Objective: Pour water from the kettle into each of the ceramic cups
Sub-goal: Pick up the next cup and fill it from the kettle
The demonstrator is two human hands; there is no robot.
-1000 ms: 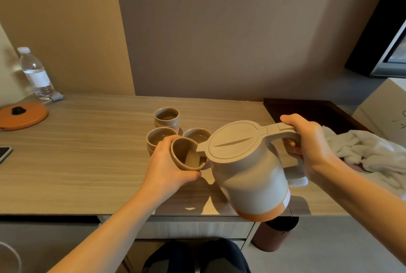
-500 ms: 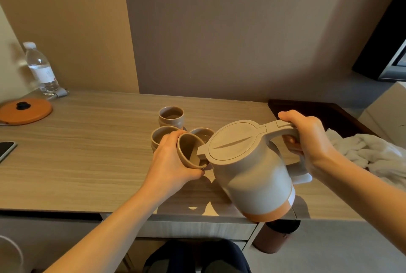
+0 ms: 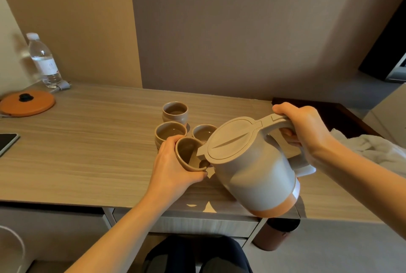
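My right hand [image 3: 305, 129] grips the handle of a grey kettle [image 3: 252, 169] with an orange base, tilted to the left above the desk. Its spout rests over the rim of a brown ceramic cup [image 3: 189, 156] that my left hand [image 3: 173, 169] holds tilted toward the kettle. Three more brown cups stand upright on the wooden desk [image 3: 87, 140] just behind: one at the back [image 3: 175, 112], one on the left [image 3: 170, 133], one on the right [image 3: 203, 132]. No water stream is clearly visible.
An orange round kettle base [image 3: 27, 103] and a plastic water bottle [image 3: 44, 61] sit at the far left. A phone [image 3: 7, 142] lies at the left edge. A dark tray [image 3: 325, 110] and white towel [image 3: 377, 149] are on the right. A brown bin [image 3: 276, 235] stands under the desk.
The kettle has tipped slightly further toward the held cup, and the head view has shifted a little to the left. Both hands keep their grips.
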